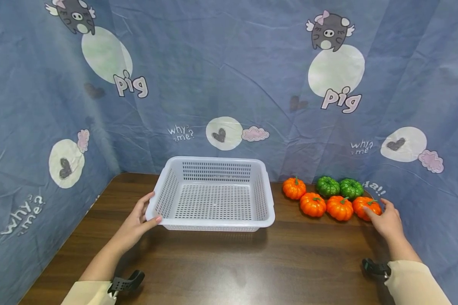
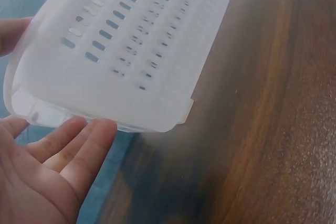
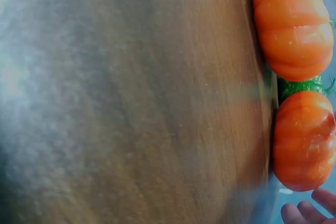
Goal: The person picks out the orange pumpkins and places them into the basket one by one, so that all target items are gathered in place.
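A white slotted plastic basket [image 1: 213,222] sits on the wooden table. At its front left corner my left hand [image 1: 139,218] grips the rim, the thumb on the front and the fingers on the left side. In the left wrist view the fingertips [image 2: 102,129] press the basket's wall [image 2: 94,98] below the rim. My right hand [image 1: 387,218] is at the rightmost small orange pumpkin [image 1: 367,208], thumb and fingers spread about it. The right wrist view shows a few fingertips [image 3: 294,213] beside that pumpkin [image 3: 303,145]; the thumb is out of sight there.
More orange pumpkins [image 1: 339,208] stand in a group left of the right hand. Two green pumpkins [image 1: 328,187] are behind them. A blue printed cloth [image 1: 198,84] hangs behind and along both sides of the brown table [image 1: 221,267].
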The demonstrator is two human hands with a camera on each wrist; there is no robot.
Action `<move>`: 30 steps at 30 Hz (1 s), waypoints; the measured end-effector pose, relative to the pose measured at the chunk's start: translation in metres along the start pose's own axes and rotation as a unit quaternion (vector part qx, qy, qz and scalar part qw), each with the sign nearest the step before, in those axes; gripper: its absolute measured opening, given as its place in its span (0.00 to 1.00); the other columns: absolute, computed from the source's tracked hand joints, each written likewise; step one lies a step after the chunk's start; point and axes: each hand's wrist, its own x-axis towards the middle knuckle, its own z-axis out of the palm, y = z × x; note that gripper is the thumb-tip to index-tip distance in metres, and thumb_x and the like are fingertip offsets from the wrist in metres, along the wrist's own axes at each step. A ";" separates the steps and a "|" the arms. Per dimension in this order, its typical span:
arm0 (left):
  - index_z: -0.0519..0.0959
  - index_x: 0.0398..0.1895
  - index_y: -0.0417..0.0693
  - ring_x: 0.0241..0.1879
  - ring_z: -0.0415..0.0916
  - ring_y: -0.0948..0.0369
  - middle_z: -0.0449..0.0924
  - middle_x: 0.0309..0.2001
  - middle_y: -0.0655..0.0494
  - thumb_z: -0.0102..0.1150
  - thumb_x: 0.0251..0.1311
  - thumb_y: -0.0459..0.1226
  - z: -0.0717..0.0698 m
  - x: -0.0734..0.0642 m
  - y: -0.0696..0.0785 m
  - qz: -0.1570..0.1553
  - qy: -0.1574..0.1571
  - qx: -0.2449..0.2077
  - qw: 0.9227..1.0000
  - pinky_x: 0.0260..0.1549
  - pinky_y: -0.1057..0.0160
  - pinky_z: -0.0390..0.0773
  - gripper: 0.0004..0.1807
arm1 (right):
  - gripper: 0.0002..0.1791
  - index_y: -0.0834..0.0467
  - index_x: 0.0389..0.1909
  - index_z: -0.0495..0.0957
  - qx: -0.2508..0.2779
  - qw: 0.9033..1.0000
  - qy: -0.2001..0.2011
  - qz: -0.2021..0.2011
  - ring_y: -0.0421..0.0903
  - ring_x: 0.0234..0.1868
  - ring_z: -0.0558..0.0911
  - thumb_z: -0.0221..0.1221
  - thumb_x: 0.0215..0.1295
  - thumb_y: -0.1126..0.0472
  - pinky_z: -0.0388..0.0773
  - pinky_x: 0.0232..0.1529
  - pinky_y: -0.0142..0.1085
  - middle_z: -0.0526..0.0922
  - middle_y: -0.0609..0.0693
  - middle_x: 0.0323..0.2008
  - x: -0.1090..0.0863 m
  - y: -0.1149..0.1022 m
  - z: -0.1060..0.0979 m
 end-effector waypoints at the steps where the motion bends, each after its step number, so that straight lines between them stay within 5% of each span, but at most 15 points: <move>1: 0.40 0.79 0.42 0.63 0.67 0.40 0.59 0.69 0.31 0.58 0.69 0.33 0.000 0.000 0.000 -0.002 0.000 -0.003 1.000 0.48 0.76 0.74 0.45 | 0.44 0.74 0.72 0.49 0.002 1.000 -0.003 0.002 0.75 0.63 0.60 0.54 0.71 0.46 0.58 0.64 0.64 0.58 0.81 0.63 0.001 0.000 0.000; 11: 0.40 0.79 0.41 0.56 0.72 0.72 0.58 0.69 0.28 0.57 0.69 0.32 0.001 0.000 -0.003 -0.003 -0.004 -0.056 0.998 0.49 0.75 0.75 0.45 | 0.47 0.77 0.72 0.47 0.029 0.999 -0.034 0.019 0.74 0.65 0.61 0.52 0.71 0.44 0.58 0.67 0.61 0.57 0.81 0.65 0.005 0.004 -0.001; 30: 0.40 0.80 0.41 0.57 0.73 0.69 0.58 0.68 0.27 0.56 0.69 0.30 0.003 0.000 -0.005 0.004 0.000 -0.073 0.997 0.49 0.73 0.76 0.44 | 0.46 0.72 0.74 0.49 0.082 0.994 -0.029 0.063 0.71 0.64 0.64 0.53 0.71 0.42 0.62 0.64 0.59 0.59 0.79 0.66 0.002 0.002 0.000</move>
